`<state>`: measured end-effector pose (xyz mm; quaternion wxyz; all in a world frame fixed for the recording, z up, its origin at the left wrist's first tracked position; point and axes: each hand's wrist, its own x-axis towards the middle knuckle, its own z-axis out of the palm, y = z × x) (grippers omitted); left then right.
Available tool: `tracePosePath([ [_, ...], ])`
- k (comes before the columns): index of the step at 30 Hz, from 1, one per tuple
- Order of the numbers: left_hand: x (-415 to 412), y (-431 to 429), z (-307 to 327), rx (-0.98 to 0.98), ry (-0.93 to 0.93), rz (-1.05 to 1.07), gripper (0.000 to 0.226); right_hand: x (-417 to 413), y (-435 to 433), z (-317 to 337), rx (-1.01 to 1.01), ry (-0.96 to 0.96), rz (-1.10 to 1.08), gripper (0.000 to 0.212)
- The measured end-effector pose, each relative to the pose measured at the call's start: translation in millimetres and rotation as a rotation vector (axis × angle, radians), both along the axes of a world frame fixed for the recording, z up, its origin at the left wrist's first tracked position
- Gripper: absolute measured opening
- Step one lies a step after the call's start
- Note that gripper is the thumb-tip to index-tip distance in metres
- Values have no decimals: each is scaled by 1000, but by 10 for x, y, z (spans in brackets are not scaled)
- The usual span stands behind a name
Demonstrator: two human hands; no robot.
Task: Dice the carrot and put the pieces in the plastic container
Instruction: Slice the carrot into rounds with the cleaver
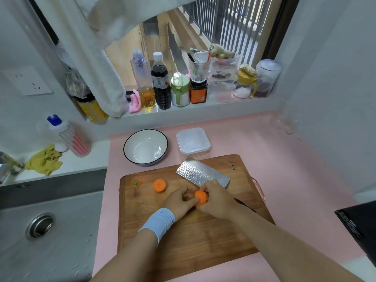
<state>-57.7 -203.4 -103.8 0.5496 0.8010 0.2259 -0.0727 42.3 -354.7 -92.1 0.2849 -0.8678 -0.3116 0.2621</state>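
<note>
1. At the far left of the cutting board (183, 237) I see the carrot's stem end (136, 182), and just right of it a round slice (159, 185). Both lie flat and well apart from the hands.
2. Behind the board on the pink counter stands a white bowl (145, 147), with nothing in it that I can make out.
3. The left hand (181, 200), with a pale blue band on its wrist, pinches the carrot chunk (201, 198) from the left side.
4. The chunk sits mid-board between both hands, cut face up.
5. The right hand (217, 200) curls its fingers round the chunk from the right, so it holds no knife.
6. The cleaver (202, 173) lies flat on the board just behind that hand, its dark handle running under the right wrist.
7. The plastic container (193, 143) stands beyond the board, right of the bowl. It looks lidded, though I cannot be sure.
8. I judge the dicing barely begun: the chunk is being set for cutting. Next, the right hand must let go and take the cleaver, while the left steadies the chunk with its fingertips tucked back.
</note>
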Motion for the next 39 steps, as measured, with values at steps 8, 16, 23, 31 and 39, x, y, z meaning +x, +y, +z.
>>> tracePosePath([
  [8,-127,70,-70,93,-4,55,33,-57,51,-57,-92,-50,75,43],
  [16,-129,-35,-96,272,-96,-67,46,-122,1,-158,-12,-35,57,48],
  [23,-87,-188,-209,343,-196,-56,42,-11,-201,-148,0,-181,-14,52],
  [31,-83,-245,-306,600,-395,-157,43,76,-334,-197,-162,-341,-116,41],
  [39,-99,-365,-444,774,-627,-138,10,263,-345,-199,-343,-232,60,72],
])
